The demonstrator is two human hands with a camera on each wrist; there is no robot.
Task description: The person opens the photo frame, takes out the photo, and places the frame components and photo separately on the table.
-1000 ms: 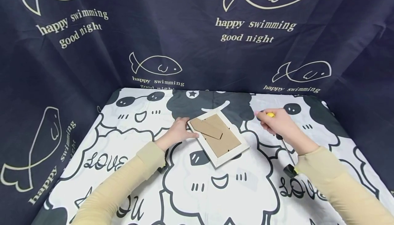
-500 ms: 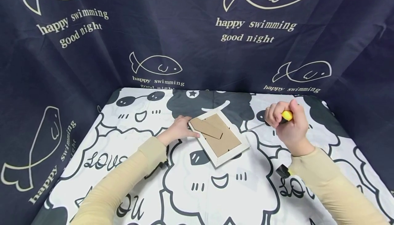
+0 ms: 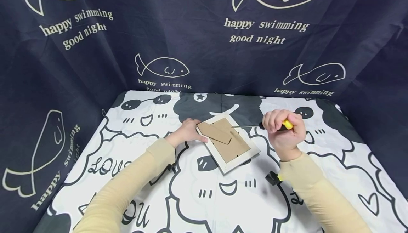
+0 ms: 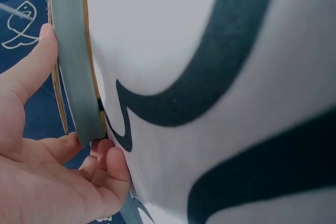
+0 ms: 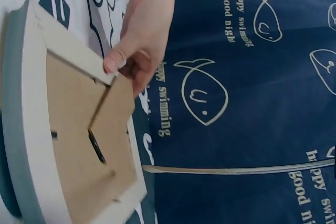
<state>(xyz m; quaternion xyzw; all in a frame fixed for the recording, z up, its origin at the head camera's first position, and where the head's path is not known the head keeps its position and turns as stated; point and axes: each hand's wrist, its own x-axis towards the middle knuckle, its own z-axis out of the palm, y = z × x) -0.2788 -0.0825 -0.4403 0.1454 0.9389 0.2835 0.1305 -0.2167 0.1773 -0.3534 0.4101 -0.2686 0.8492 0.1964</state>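
Photo frame [image 3: 243, 146], head view: lies askew, back uppermost, near the middle of the cartoon-print cloth [image 3: 248, 204].
Left hand [image 3: 188, 132]: just above 9 o'clock from the frame, gripping its edge; firm downward pressure should keep the frame from skating.
Right hand [image 3: 284, 132]: near 3 o'clock, closed in a fist round a yellow-and-black screwdriver [image 3: 261, 125], its shaft aimed at 9 o'clock over the brown backing board [image 3: 239, 147].
Frame edge, left wrist view: the left hand's digits lie on the back and round the corner; a bracing hold like this suits tool work.
Screwdriver tip, right wrist view: contact with the board cannot be confirmed; a low, light approach, turned away from the left thumb [image 5: 114, 64], seems safest.
Dark tabs [image 5: 54, 135]: small, along the inner border, so they ask for slow aim.
Easel strut [image 5: 118, 111]: runs from the left hand towards 7 o'clock, covering part of the board and standing in the way there.
Fish-print curtain [image 5: 252, 114]: hangs beyond, clear of the work.
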